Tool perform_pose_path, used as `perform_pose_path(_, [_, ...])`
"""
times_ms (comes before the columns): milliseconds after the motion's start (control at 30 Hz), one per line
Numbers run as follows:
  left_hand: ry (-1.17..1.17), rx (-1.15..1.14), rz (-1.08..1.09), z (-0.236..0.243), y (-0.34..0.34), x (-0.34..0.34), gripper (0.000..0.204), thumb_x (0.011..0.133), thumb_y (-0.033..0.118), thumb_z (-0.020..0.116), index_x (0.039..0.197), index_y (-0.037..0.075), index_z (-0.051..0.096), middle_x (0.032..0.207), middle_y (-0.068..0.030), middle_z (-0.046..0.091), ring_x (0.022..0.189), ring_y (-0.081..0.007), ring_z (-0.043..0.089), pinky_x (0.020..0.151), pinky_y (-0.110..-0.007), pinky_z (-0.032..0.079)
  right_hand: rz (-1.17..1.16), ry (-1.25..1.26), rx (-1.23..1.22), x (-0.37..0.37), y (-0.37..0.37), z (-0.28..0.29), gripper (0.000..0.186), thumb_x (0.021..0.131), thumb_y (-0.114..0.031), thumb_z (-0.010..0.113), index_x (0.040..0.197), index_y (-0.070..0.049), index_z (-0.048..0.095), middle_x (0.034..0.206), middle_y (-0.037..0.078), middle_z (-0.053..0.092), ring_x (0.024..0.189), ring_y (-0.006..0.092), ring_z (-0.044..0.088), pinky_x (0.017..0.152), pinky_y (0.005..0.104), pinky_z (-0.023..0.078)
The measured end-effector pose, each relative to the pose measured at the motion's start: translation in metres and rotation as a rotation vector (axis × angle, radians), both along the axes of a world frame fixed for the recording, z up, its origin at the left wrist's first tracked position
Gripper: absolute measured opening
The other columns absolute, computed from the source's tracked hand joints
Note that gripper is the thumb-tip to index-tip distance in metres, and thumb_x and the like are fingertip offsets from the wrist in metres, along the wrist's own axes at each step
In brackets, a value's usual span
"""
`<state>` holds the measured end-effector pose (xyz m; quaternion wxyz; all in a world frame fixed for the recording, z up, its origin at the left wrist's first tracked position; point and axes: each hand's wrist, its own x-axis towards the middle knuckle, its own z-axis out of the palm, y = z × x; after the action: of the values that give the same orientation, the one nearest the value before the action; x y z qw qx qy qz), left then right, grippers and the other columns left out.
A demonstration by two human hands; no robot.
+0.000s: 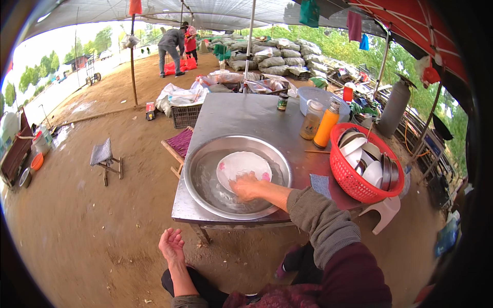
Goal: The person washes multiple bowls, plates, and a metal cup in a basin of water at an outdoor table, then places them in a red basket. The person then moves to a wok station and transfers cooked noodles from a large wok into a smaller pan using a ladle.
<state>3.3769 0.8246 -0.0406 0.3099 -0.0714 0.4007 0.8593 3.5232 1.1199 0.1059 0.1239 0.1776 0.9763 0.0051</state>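
A wide metal basin (197, 191) holding some water stands at the near left of a metal table (231, 110). In it lies a round white plate (245, 163) with pink patches near its rim. My right hand (247, 187) reaches into the basin and is closed on the plate's near edge; the fingertips are blurred against the white surface. My left hand (173, 247) hangs in the air in front of the table, left of my knees. Its palm faces up, the fingers are apart and slightly curled, and nothing is in it.
Right of the basin stand a red basket (359, 172) of bowls, a blue cloth (320, 185), an orange bottle (326, 124) and a clear jar (311, 120). Behind are a small dark jar (282, 101) and a pale tub (321, 94). Stools stand left; two people are far back.
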Motion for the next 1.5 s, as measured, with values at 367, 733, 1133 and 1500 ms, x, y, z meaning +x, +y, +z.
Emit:
perform_pose_path(367, [-0.004, -0.137, 0.012, -0.034, -0.014, -0.004, 0.034, 0.081, 0.040, 0.064, 0.096, 0.009, 0.058, 0.082, -0.0077, 0.064, 0.065, -0.0140, 0.060, 0.051, -0.025, 0.045, 0.198, 0.325, 0.168, 0.017, 0.002, -0.005, 0.013, 0.057, -0.010, 0.059, 0.065, -0.001, 0.066, 0.064, 0.019, 0.063, 0.063, 0.0339, 0.066, 0.055, 0.0436, 0.053])
perform_pose_path(733, [-0.066, -0.070, 0.020, -0.072, -0.031, -0.022, 0.035, 0.080, 0.036, 0.065, 0.092, 0.005, 0.056, 0.081, -0.0056, 0.060, 0.076, -0.0236, 0.063, 0.053, -0.029, 0.051, -0.363, 1.594, -1.500, 0.034, 0.032, 0.048, 0.021, 0.071, -0.005, 0.065, 0.086, 0.010, 0.064, 0.080, 0.012, 0.066, 0.068, 0.0206, 0.063, 0.065, 0.0333, 0.052])
perform_pose_path(1133, [-0.060, 0.086, -0.071, -0.088, -0.030, -0.039, 0.020, 0.081, 0.027, 0.062, 0.081, 0.008, 0.056, 0.075, -0.0045, 0.054, 0.080, -0.0342, 0.056, 0.062, -0.042, 0.047, -0.272, 2.434, -0.715, 0.307, 0.117, 0.168, 0.023, 0.072, -0.009, 0.068, 0.091, 0.004, 0.065, 0.081, 0.008, 0.066, 0.069, 0.0163, 0.061, 0.068, 0.0301, 0.049])
perform_pose_path(1500, [-0.051, 0.035, -0.101, -0.065, -0.020, -0.020, 0.021, 0.080, 0.026, 0.061, 0.089, 0.008, 0.057, 0.077, -0.0030, 0.055, 0.080, -0.0333, 0.057, 0.059, -0.039, 0.047, -0.776, 2.631, -0.320, 0.443, 0.175, 0.101, 0.021, 0.062, 0.002, 0.069, 0.082, 0.001, 0.065, 0.077, 0.002, 0.062, 0.068, 0.0162, 0.057, 0.065, 0.0321, 0.045])
